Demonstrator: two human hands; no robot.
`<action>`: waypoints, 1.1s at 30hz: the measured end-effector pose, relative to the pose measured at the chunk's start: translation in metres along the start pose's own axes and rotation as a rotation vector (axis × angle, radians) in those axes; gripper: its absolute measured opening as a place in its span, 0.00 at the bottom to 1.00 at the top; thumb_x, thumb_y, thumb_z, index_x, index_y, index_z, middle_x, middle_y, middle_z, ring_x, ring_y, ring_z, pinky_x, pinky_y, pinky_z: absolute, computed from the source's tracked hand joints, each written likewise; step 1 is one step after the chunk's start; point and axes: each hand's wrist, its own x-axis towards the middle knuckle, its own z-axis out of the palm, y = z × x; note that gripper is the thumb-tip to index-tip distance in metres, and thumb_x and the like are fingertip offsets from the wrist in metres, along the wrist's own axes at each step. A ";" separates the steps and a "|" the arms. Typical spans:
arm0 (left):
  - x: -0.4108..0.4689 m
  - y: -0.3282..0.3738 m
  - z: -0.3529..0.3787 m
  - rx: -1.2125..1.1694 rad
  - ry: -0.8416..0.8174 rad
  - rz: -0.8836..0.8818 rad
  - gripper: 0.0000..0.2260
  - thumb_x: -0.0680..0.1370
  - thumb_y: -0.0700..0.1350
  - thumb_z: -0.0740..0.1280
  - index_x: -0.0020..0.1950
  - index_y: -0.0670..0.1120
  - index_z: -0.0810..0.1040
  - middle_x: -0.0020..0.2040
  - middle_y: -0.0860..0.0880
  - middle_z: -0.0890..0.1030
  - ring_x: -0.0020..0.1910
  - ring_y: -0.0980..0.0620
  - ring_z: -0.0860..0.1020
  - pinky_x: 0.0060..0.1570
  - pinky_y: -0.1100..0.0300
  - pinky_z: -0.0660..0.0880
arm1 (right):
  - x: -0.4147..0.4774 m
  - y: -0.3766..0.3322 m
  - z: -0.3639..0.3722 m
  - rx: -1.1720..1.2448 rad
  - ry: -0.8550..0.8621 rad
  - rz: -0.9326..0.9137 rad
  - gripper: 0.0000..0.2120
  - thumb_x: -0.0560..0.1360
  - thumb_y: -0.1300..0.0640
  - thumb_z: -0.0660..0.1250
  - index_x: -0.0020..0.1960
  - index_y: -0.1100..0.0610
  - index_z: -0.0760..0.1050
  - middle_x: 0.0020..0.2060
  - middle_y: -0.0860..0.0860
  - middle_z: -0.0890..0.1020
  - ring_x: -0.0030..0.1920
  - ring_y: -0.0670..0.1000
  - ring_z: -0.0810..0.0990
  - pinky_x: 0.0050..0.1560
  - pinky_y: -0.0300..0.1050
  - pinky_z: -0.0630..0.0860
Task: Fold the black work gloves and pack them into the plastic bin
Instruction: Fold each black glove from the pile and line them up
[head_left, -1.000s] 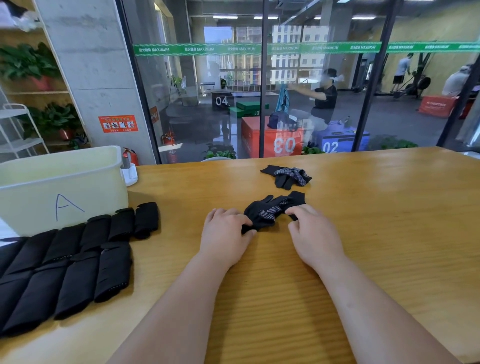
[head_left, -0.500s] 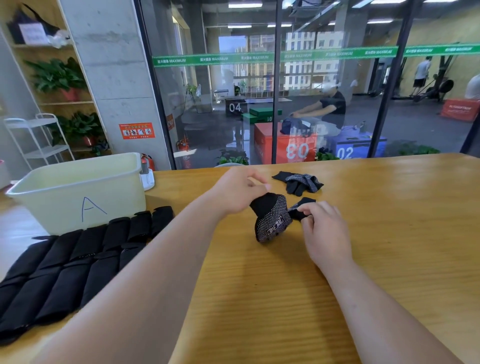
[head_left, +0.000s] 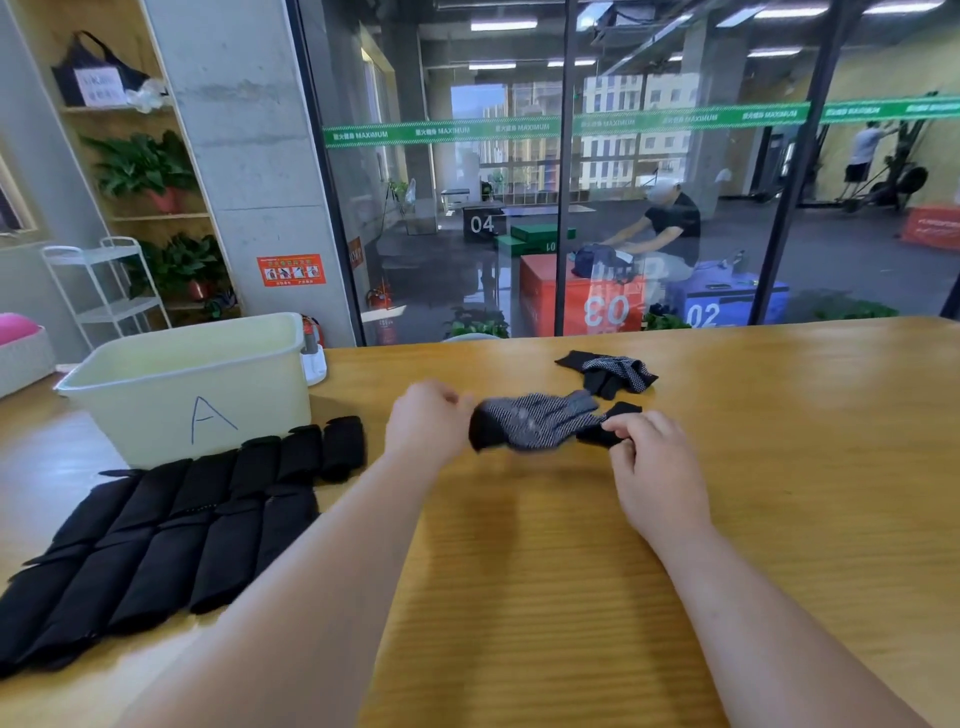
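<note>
Glove (head_left: 535, 426) crosswise, cuff toward left hand (head_left: 426, 421)

Both bare forearms reach forward from the near side toward the glove (head_left: 535, 427). The left hand (head_left: 427, 422) is at the left end of the glove, back of the hand up, and its curled fingers grip that end. The right hand (head_left: 655, 470) is at the right end of the glove, where its thumb and fingers (head_left: 618, 430) pinch the black part.
</note>
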 end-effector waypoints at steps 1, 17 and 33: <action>-0.005 -0.017 0.006 0.244 -0.018 0.016 0.13 0.83 0.59 0.67 0.60 0.52 0.81 0.51 0.49 0.85 0.50 0.44 0.84 0.51 0.52 0.81 | 0.000 0.000 0.000 -0.005 -0.004 0.004 0.14 0.80 0.59 0.64 0.62 0.49 0.82 0.54 0.43 0.78 0.56 0.48 0.75 0.58 0.51 0.77; -0.052 -0.044 0.050 0.571 -0.269 0.609 0.24 0.83 0.62 0.60 0.78 0.57 0.72 0.77 0.54 0.71 0.76 0.48 0.65 0.74 0.49 0.66 | -0.003 0.002 0.006 -0.370 -0.327 0.159 0.24 0.85 0.46 0.54 0.80 0.46 0.67 0.78 0.46 0.70 0.78 0.51 0.67 0.78 0.55 0.63; -0.054 -0.035 0.059 0.370 -0.190 0.719 0.20 0.86 0.58 0.61 0.77 0.57 0.75 0.78 0.59 0.71 0.80 0.53 0.62 0.80 0.50 0.58 | 0.002 0.008 -0.012 -0.208 -0.267 0.233 0.22 0.85 0.55 0.57 0.79 0.48 0.70 0.75 0.46 0.75 0.77 0.54 0.67 0.75 0.57 0.68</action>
